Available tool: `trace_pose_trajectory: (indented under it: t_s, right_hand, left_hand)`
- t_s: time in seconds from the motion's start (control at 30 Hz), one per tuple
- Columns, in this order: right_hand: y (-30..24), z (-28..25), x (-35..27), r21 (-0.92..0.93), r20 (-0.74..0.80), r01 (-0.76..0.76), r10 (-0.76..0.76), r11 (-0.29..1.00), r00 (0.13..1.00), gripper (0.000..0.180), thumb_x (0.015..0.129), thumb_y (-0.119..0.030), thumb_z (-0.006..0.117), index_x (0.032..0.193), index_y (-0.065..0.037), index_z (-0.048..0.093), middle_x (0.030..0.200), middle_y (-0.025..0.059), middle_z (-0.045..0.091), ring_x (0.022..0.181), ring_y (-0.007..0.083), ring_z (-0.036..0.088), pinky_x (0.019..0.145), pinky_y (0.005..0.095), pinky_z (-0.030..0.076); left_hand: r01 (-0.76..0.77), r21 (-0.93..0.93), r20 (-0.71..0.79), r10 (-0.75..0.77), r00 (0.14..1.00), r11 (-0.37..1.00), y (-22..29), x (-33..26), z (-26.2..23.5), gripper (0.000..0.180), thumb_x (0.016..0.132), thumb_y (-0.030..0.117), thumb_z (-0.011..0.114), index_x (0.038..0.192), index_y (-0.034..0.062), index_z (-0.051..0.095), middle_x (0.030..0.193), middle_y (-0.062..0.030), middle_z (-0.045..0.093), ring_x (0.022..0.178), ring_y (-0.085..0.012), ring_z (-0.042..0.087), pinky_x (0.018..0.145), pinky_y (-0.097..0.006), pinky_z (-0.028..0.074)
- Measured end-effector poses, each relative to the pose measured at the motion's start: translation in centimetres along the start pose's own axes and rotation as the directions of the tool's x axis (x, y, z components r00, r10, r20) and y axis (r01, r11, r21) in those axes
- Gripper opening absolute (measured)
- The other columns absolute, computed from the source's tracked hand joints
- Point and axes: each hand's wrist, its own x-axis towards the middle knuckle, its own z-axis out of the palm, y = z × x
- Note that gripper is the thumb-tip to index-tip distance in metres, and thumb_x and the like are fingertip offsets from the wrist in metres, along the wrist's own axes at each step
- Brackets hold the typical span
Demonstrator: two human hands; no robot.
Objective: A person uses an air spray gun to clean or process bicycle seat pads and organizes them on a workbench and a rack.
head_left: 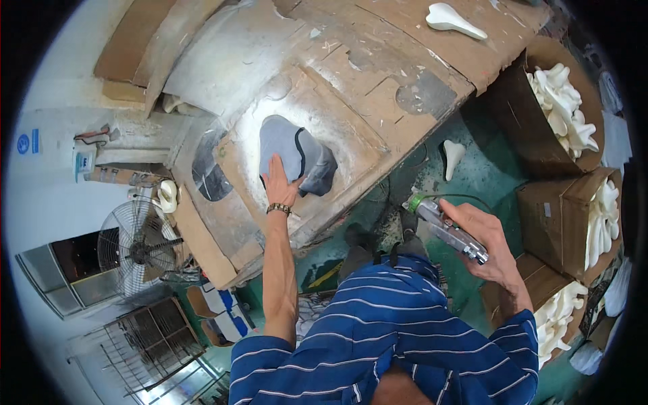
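A grey cloth piece with black edging (280,145), which looks like a cap, lies on a dusty cardboard sheet (354,152) on the worktable. My left hand (280,185) rests against its near side, fingers stretched out and thumb apart, not wrapped round it. Out to the right, off the table's edge, my right hand (487,237) is closed round a silver cylindrical power tool with a green collar (449,228). The tool's tip points up and left, and a thin dark hose or cord (466,196) curves near it.
Several cardboard boxes (550,226) of cream bicycle-saddle foams (563,108) stand at the right. One saddle foam (453,20) lies at the table's far end, another (453,158) past its right edge. A caged fan (138,250) stands left; dark scraps (212,172) lie on the table.
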Motion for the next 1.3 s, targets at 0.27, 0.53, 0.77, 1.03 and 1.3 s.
trace_pose_trajectory:
  t_s: [0.27, 0.53, 0.77, 1.03, 1.3]
  right_hand:
    - [-3.2, -1.6, -2.0, 0.036, 0.095, -0.034, 0.03, 0.999, 0.995, 0.095, 0.062, 0.008, 0.066, 0.155, -0.002, 0.046, 0.12, 0.023, 0.068, 0.105, 0.0417, 0.068, 0.093, 0.0436, 0.052]
    - [-8.4, -1.5, -2.3, -0.097, 0.162, -0.04, 0.055, 0.994, 0.985, 0.09, 0.064, 0.005, 0.067, 0.151, 0.002, 0.048, 0.113, 0.0249, 0.068, 0.1, 0.0445, 0.068, 0.09, 0.0457, 0.053]
    - [-11.7, 0.0, 0.3, -0.213, 0.142, 0.005, 0.026, 0.977, 0.989, 0.086, 0.061, 0.002, 0.067, 0.145, 0.008, 0.052, 0.106, 0.0256, 0.068, 0.095, 0.0441, 0.068, 0.087, 0.0431, 0.053]
    - [-15.8, 3.8, 4.8, -0.251, 0.152, 0.048, -0.01, 0.967, 0.988, 0.082, 0.062, 0.001, 0.063, 0.143, 0.008, 0.054, 0.1, 0.0235, 0.066, 0.089, 0.0414, 0.067, 0.083, 0.0392, 0.052]
    - [-22.0, 9.8, 7.8, -0.356, 0.279, 0.106, -0.003, 0.928, 0.96, 0.083, 0.061, 0.004, 0.062, 0.144, 0.006, 0.054, 0.099, 0.0226, 0.066, 0.086, 0.041, 0.066, 0.081, 0.0382, 0.052]
  left_hand:
    - [-0.01, -0.003, 0.149, 0.01, 0.989, 1.0, 0.3, 0.3, -1.4, 0.133, 0.067, 0.047, 0.091, 0.164, -0.0005, 0.014, 0.17, -0.0221, 0.022, 0.158, -0.0339, 0.021, 0.124, -0.06, 0.015]
    - [-0.09, 0.007, 0.066, 0.089, 0.994, 0.996, 1.8, -1.2, -2.9, 0.152, 0.05, 0.053, 0.096, 0.163, -0.0041, 0.012, 0.171, -0.0243, 0.013, 0.159, -0.0382, 0.013, 0.126, -0.062, 0.013]
    - [-0.127, 0.023, -0.167, 0.129, 0.977, 0.992, 0.2, -5.9, -3.6, 0.15, 0.05, 0.059, 0.093, 0.161, -0.007, 0.017, 0.17, -0.0251, 0.018, 0.159, -0.0403, 0.012, 0.127, -0.059, 0.012]
    - [0.21, -0.48, -0.116, -0.299, 0.947, 0.852, -7.6, -22.2, 3.0, 0.11, 0.073, 0.04, 0.09, 0.158, -0.0001, 0.034, 0.158, -0.0258, 0.043, 0.146, -0.0402, 0.041, 0.12, -0.047, 0.034]
    - [0.76, -0.624, 0.502, -0.653, 0.568, 0.182, -17.1, -39.3, 18.7, 0.109, 0.079, 0.051, 0.086, 0.161, 0.0055, 0.031, 0.153, -0.0249, 0.05, 0.136, -0.0361, 0.055, 0.11, -0.049, 0.047]
